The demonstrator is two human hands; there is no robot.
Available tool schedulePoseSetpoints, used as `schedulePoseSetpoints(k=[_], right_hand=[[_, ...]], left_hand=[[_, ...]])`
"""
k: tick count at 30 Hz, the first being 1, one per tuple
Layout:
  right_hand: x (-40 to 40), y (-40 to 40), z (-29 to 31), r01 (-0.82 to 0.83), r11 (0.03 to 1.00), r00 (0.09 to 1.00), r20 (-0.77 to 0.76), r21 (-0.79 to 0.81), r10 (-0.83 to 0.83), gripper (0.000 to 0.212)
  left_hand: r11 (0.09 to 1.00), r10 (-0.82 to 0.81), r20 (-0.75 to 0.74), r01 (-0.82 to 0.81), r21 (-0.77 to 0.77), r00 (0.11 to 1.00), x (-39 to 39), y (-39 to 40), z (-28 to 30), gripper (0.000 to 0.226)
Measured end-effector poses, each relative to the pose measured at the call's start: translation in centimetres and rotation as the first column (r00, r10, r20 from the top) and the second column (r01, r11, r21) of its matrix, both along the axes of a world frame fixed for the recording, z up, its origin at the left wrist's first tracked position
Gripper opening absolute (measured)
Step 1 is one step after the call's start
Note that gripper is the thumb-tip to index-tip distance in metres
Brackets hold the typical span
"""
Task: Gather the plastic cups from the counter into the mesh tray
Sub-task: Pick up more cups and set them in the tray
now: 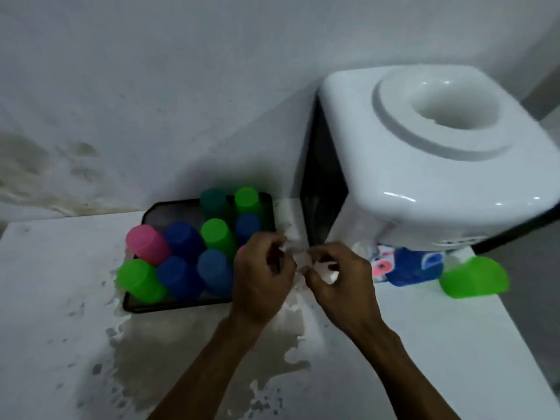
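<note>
here, both hands meet just right of the black mesh tray [133, 304], the left hand [260, 277] and right hand [339, 277] each pinching a small crumpled clear plastic piece [298, 256] between curled fingers. upturned pink, blue and green plastic cups [181, 241] fill the tray. one green plastic cup [474, 277] lies tipped on the white counter [54, 328] beside the white water dispenser [439, 153].

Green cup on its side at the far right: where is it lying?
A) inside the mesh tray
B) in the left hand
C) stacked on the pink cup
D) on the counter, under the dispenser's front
D: the green cup lies tipped over on the counter below the dispenser, well right of the mesh tray.
</note>
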State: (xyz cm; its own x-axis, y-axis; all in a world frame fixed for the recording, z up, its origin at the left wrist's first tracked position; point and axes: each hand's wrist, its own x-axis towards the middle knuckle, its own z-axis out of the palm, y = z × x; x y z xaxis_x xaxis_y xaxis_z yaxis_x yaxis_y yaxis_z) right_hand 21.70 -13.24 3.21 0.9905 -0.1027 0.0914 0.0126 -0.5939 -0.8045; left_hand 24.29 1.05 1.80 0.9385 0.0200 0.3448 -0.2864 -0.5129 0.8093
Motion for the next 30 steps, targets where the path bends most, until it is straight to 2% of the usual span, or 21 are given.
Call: schedulePoseSetpoints(k=[6, 8, 9, 11, 13, 15, 17, 22, 27, 30], right_hand=[[-5.4, -7.9, -2.7, 0.160, 0.987, 0.983, -0.089, -0.006, -0.160, 0.014], [-6.8, -11.0, -3.9, 0.271, 0.963, 0.957, -0.104, -0.010, -0.270, 0.019], [-7.2, -12.4, -4.5, 0.338, 0.941, 0.936, -0.105, -0.010, -0.337, 0.023], [-7.9, -15.5, -5.7, 0.499, 0.867, 0.862, -0.105, -0.004, -0.496, 0.031], [-8.0, -18.0, -6.6, 0.643, 0.766, 0.762, -0.112, 0.015, -0.637, 0.042], [-7.7, -20.4, -7.4, 0.735, 0.676, 0.676, -0.140, 0.048, -0.724, 0.057], [-7.4, -22.8, -8.1, 0.776, 0.628, 0.628, -0.170, 0.062, -0.760, 0.072], [-5.5, -26.9, -9.2, 0.699, 0.715, 0.704, -0.174, -0.001, -0.688, 0.107], [-3.6, -28.9, -10.0, 0.624, 0.781, 0.769, -0.215, 0.044, -0.602, 0.114], [-3.4, -29.4, -10.6, 0.615, 0.785, 0.780, -0.208, 0.078, -0.591, 0.103]], left_hand=[[0.986, -0.157, -0.144, 0.163, 0.029, 0.977, -3.7, -9.0, -2.8, 0.004], [0.978, -0.167, -0.268, 0.193, 0.076, 0.949, -4.6, -12.2, -4.1, 0.007], [0.970, -0.154, -0.372, 0.211, 0.117, 0.915, -4.9, -13.6, -4.8, 0.014], [0.949, -0.105, -0.595, 0.260, 0.180, 0.797, -5.2, -16.7, -6.4, 0.042], [0.966, -0.087, -0.695, 0.232, 0.118, 0.713, -5.0, -19.0, -7.8, 0.071], [0.989, -0.084, -0.703, 0.143, 0.025, 0.707, -4.4, -20.9, -8.8, 0.087], [0.996, -0.075, -0.674, 0.081, -0.024, 0.735, -3.7, -22.8, -9.3, 0.094], [0.989, -0.080, -0.549, -0.003, -0.149, 0.832, -2.4, -25.5, -9.4, 0.095], [0.985, -0.012, -0.536, -0.081, -0.151, 0.844, -1.9, -26.7, -9.5, 0.093], [0.981, -0.033, -0.548, -0.077, -0.178, 0.836, -1.8, -26.9, -9.2, 0.091]])
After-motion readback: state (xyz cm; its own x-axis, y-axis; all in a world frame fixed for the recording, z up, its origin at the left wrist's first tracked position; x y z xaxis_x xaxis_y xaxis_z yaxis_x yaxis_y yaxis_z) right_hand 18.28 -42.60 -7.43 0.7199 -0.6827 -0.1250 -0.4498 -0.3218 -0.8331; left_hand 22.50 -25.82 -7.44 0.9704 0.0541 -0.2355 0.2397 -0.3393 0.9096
